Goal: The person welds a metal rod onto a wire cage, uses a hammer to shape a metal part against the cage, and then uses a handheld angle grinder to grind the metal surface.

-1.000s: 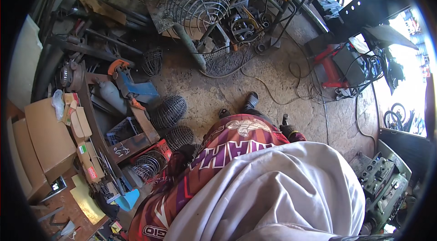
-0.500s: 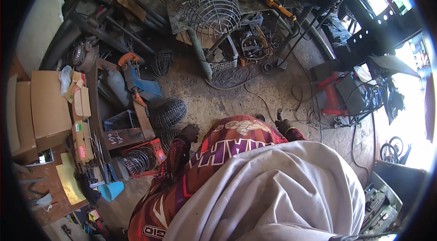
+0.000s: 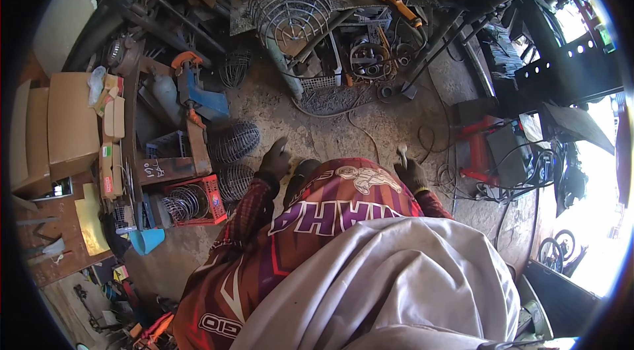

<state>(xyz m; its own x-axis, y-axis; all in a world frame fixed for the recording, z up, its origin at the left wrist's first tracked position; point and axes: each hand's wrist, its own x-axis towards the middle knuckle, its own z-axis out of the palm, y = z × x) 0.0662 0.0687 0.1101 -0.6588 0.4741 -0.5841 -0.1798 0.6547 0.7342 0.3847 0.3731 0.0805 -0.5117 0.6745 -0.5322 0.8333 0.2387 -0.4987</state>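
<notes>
Metal tool (image 3: 402, 151), where is it?

"In my right hand (image 3: 413, 175), which is wrapped around its lower part; the pale end pokes out ahead, above the floor (image 3: 330, 127)."

"And your left hand (image 3: 275, 161)?"

"Near 2 rounded wire cages (image 3: 236, 140). I cannot tell whether it grips anything, since its inner side is hidden from me."

At nine o'clock you have a dull metal wire basket (image 3: 236, 139) and, farther out, matt cardboard boxes (image 3: 78, 127), at eight a plastic crate (image 3: 215, 201).
</notes>
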